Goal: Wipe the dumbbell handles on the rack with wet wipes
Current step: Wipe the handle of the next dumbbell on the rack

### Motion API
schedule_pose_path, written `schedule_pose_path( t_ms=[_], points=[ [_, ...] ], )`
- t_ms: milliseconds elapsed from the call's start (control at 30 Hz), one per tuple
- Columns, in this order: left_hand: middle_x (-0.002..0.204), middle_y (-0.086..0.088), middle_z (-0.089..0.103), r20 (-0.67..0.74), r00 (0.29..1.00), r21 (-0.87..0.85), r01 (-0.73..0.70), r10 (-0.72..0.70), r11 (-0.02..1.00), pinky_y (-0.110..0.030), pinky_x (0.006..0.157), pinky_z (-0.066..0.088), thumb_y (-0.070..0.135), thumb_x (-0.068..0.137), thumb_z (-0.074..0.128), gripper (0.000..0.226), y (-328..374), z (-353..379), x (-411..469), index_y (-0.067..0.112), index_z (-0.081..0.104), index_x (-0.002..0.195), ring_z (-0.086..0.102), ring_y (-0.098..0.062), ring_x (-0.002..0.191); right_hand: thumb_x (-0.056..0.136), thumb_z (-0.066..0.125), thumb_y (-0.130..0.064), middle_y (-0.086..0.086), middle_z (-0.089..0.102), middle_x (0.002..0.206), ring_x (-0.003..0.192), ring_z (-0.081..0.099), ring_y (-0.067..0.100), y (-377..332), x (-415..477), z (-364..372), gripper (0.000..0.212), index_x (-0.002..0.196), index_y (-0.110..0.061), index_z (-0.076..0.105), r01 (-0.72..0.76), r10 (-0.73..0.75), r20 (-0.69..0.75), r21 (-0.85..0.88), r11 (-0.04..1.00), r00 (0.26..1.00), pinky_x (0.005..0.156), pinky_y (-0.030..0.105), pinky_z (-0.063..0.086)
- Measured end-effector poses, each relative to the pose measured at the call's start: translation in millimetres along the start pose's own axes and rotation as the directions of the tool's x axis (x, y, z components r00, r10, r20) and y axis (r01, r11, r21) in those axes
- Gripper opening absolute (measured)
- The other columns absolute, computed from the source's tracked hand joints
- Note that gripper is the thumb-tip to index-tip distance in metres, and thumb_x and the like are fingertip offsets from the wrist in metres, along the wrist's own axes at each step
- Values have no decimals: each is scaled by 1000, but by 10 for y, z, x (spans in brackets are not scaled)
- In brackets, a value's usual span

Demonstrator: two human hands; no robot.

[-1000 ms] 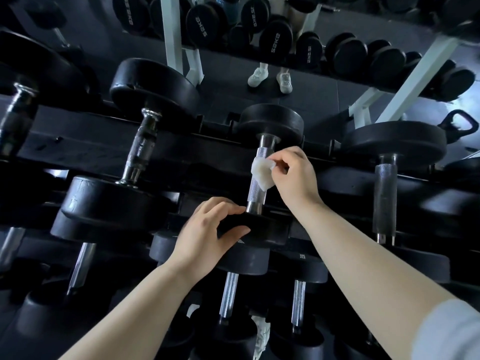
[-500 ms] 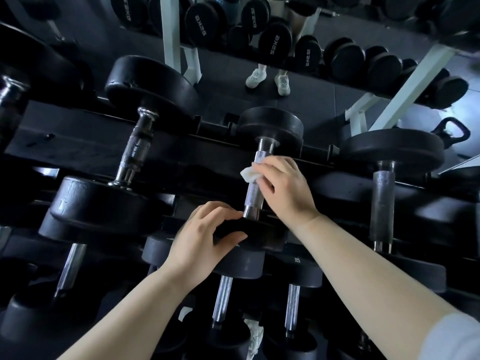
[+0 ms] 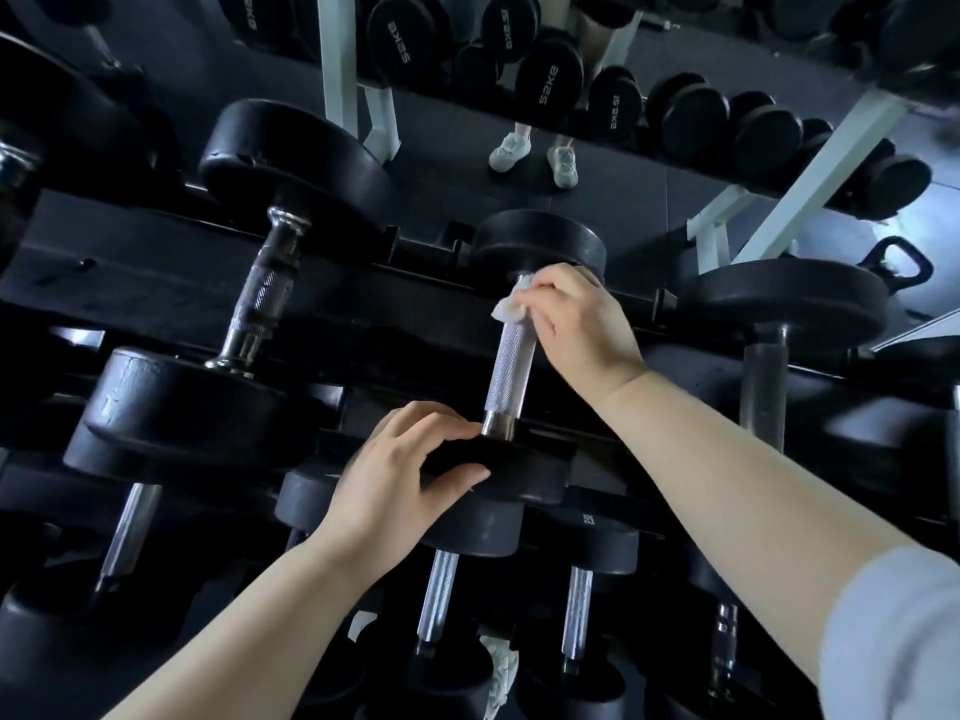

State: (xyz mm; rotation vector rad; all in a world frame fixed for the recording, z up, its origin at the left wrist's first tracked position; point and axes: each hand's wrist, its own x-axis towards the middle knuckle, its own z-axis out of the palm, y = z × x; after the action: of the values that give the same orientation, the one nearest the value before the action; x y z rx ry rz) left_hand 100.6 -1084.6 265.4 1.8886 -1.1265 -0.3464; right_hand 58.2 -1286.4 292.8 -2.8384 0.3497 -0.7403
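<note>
We are pinching the wet wipe (image 3: 508,307) on the handle (image 3: 511,367) top with our right hand (image 3: 582,319). Our left hand (image 3: 400,478) is gripping the near weight (image 3: 524,472).

A pale, perhaps grey-white short sleeve (image 3: 893,641) covers the right upper arm.
</note>
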Motion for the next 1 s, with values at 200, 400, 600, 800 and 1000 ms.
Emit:
schedule_pose_path(
  t_ms=[200,400,600,800,1000],
  points=[
    [98,26,49,8,1000,-6,-14,14,1000,-15,76,38,52,73,49,32,-1,-2,-2,37,51,101,47,-2,97,79,50,-3,9,70,76,83,58,21,-94,-371,-63,22,72,-4,71,454,-469,162,122,883,868,70,30,49],
    [94,30,49,22,1000,-16,1,-1,1000,-16,77,41,55,72,47,36,10,-17,-10,38,49,103,47,0,99,80,49,-1,14,72,77,82,67,26,136,52,-56,24,72,-2,72,435,-433,63,-36,900,899,74,27,52],
    [109,22,45,19,1000,-22,2,-2,1000,-13,78,38,54,73,48,33,-7,2,-14,37,50,102,47,-1,98,99,29,-7,14,72,94,90,69,26,186,-326,-102,44,92,2,71,587,-586,188,58,808,788,95,22,44],
    [94,27,53,19,1000,-36,19,-18,999,-8,77,39,55,72,48,37,-1,-4,-13,37,50,105,47,0,97,89,45,2,17,73,89,83,70,30,165,-84,-12,28,84,1,72,389,-387,43,-70,918,921,86,28,44],
    [111,26,41,26,999,-17,21,-21,1000,-7,73,38,54,72,46,36,8,6,-20,38,48,104,45,0,99,91,47,-3,13,73,94,89,70,25,146,-370,-70,26,90,0,72,587,-592,153,82,805,791,85,28,53]
  ],
)
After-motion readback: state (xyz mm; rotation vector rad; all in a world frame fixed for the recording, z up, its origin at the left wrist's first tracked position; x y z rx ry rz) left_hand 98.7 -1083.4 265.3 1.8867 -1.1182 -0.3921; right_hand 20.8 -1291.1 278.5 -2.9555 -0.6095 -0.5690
